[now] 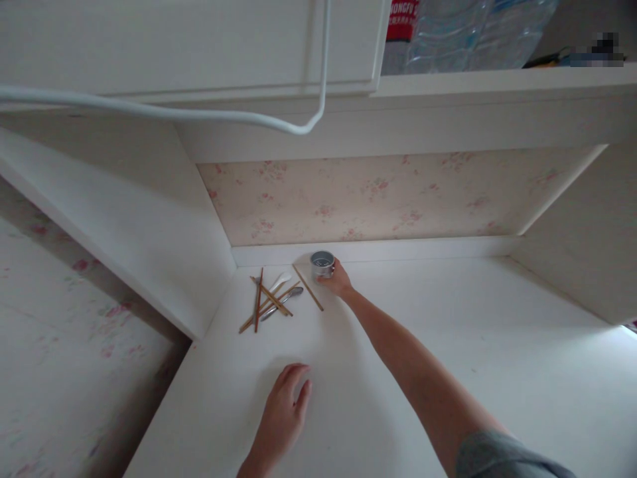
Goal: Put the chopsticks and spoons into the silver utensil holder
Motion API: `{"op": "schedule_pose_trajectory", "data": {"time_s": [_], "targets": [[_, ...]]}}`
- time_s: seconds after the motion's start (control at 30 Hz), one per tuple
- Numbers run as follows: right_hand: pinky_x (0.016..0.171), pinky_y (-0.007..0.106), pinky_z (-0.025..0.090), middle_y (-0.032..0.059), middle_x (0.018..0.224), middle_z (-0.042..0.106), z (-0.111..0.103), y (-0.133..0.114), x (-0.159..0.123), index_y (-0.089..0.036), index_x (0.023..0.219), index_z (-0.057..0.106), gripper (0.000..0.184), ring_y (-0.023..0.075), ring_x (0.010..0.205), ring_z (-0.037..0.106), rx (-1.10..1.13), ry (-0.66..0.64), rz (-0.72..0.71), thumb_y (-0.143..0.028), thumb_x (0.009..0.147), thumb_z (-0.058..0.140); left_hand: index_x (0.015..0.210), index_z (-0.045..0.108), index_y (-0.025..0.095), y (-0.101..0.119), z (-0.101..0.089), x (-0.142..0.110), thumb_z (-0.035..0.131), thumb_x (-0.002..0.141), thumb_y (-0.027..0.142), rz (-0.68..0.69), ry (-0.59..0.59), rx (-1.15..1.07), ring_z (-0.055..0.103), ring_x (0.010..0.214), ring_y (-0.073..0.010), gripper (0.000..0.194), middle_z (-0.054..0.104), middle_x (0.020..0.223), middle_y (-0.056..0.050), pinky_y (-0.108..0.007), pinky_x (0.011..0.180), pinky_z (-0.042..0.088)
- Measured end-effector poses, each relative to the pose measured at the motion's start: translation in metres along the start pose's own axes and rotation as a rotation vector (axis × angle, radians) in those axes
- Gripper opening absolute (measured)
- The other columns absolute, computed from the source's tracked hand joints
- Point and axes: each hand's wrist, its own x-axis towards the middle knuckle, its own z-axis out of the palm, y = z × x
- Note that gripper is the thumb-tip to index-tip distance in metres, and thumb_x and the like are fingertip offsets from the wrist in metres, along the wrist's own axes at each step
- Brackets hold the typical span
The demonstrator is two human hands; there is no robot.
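My right hand (338, 280) reaches to the back of a white desk (448, 345) and grips a small metal perforated cup (322, 264) that stands upright by the back edge. Left of the cup lie several wooden chopsticks (263, 302), a metal spoon (283, 300) and a white spoon (281, 281), scattered flat on the desk. One single chopstick (308, 288) lies just beside the cup. My left hand (286, 411) rests palm down on the desk near the front, fingers loosely spread, holding nothing.
A floral-papered back wall (373, 199) and white side panels (149, 232) enclose the desk. A white cupboard (199, 46) with a white cable (199, 116) hangs overhead. Plastic bottles (462, 33) stand on the upper shelf at right.
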Motion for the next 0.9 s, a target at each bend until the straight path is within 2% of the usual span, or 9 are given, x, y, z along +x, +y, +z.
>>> {"op": "schedule_pose_trajectory", "data": {"time_s": [0.07, 0.13, 0.2, 0.3, 0.37, 0.43, 0.57, 0.7, 0.9], "targets": [[0.095, 0.041, 0.045, 0.0171, 0.128, 0.058, -0.005, 0.002, -0.009, -0.014, 0.135, 0.043, 0.095, 0.0292, 0.114, 0.057, -0.002, 0.01, 0.055, -0.026, 0.052, 0.085, 0.109, 0.066, 0.023, 0.006, 0.001, 0.006, 0.048, 0.092, 0.041, -0.033, -0.029, -0.116, 0.062, 0.106, -0.0225, 0.03, 0.067, 0.114, -0.01, -0.038, 0.099, 0.049], [0.09, 0.039, 0.047, 0.0178, 0.13, 0.056, -0.015, 0.004, -0.028, -0.015, 0.136, 0.041, 0.092, 0.0281, 0.112, 0.058, 0.008, 0.018, 0.103, -0.03, 0.056, 0.083, 0.101, 0.065, 0.022, 0.014, 0.004, 0.012, 0.048, 0.091, 0.041, -0.08, -0.062, -0.221, 0.064, 0.093, -0.0204, 0.027, 0.068, 0.104, -0.009, -0.033, 0.086, 0.051], [0.08, 0.034, 0.05, 0.0135, 0.12, 0.062, -0.028, 0.007, -0.056, -0.017, 0.129, 0.049, 0.068, 0.0232, 0.099, 0.063, 0.031, -0.004, 0.127, -0.035, 0.068, 0.074, 0.091, 0.061, 0.021, 0.023, 0.008, 0.019, 0.049, 0.089, 0.042, -0.127, -0.096, -0.289, 0.061, 0.075, -0.0174, 0.024, 0.065, 0.085, -0.004, -0.028, 0.071, 0.049], [0.063, 0.026, 0.047, 0.0031, 0.081, 0.068, -0.051, 0.01, -0.112, -0.018, 0.096, 0.065, 0.024, 0.0156, 0.069, 0.062, 0.068, -0.098, 0.13, -0.038, 0.083, 0.059, 0.078, 0.049, 0.022, 0.038, 0.017, 0.029, 0.054, 0.085, 0.044, -0.157, -0.135, -0.367, 0.046, 0.059, -0.0125, 0.024, 0.048, 0.064, 0.005, -0.023, 0.058, 0.038], [0.054, 0.023, 0.041, -0.0015, 0.064, 0.061, -0.066, 0.012, -0.151, -0.018, 0.08, 0.065, 0.027, 0.0132, 0.057, 0.054, 0.074, -0.147, 0.122, -0.043, 0.086, 0.056, 0.07, 0.04, 0.022, 0.047, 0.027, 0.036, 0.055, 0.084, 0.046, -0.165, -0.169, -0.398, 0.037, 0.056, -0.0108, 0.032, 0.036, 0.059, 0.008, -0.023, 0.055, 0.032], [0.049, 0.022, 0.034, -0.0048, 0.054, 0.049, -0.078, 0.013, -0.187, -0.019, 0.067, 0.058, 0.037, 0.0113, 0.051, 0.045, 0.056, -0.136, 0.119, -0.05, 0.087, 0.055, 0.064, 0.035, 0.022, 0.056, 0.039, 0.043, 0.053, 0.085, 0.051, -0.172, -0.218, -0.401, 0.032, 0.055, -0.0104, 0.039, 0.031, 0.057, 0.008, -0.024, 0.053, 0.027], [0.047, 0.024, 0.024, -0.0063, 0.05, 0.034, -0.089, 0.017, -0.239, -0.02, 0.053, 0.044, 0.053, 0.0101, 0.049, 0.034, 0.002, -0.092, 0.11, -0.058, 0.09, 0.046, 0.061, 0.036, 0.021, 0.071, 0.066, 0.05, 0.047, 0.086, 0.059, -0.15, -0.29, -0.429, 0.03, 0.056, -0.0109, 0.046, 0.029, 0.057, 0.007, -0.026, 0.054, 0.024], [0.05, 0.024, 0.026, -0.0041, 0.051, 0.042, -0.089, 0.019, -0.259, -0.018, 0.056, 0.05, 0.054, 0.0104, 0.05, 0.038, -0.081, -0.108, 0.018, -0.054, 0.094, 0.04, 0.062, 0.039, 0.021, 0.074, 0.082, 0.048, 0.046, 0.086, 0.06, -0.122, -0.315, -0.462, 0.032, 0.059, -0.0115, 0.047, 0.032, 0.059, 0.007, -0.026, 0.056, 0.026], [0.053, 0.023, 0.029, 0.0002, 0.056, 0.059, -0.089, 0.018, -0.258, -0.018, 0.062, 0.06, 0.043, 0.0123, 0.051, 0.05, -0.242, -0.207, -0.09, -0.037, 0.096, 0.04, 0.062, 0.037, 0.021, 0.065, 0.079, 0.041, 0.049, 0.085, 0.057, -0.121, -0.295, -0.477, 0.031, 0.058, -0.0111, 0.045, 0.029, 0.058, 0.007, -0.026, 0.055, 0.026]]}}
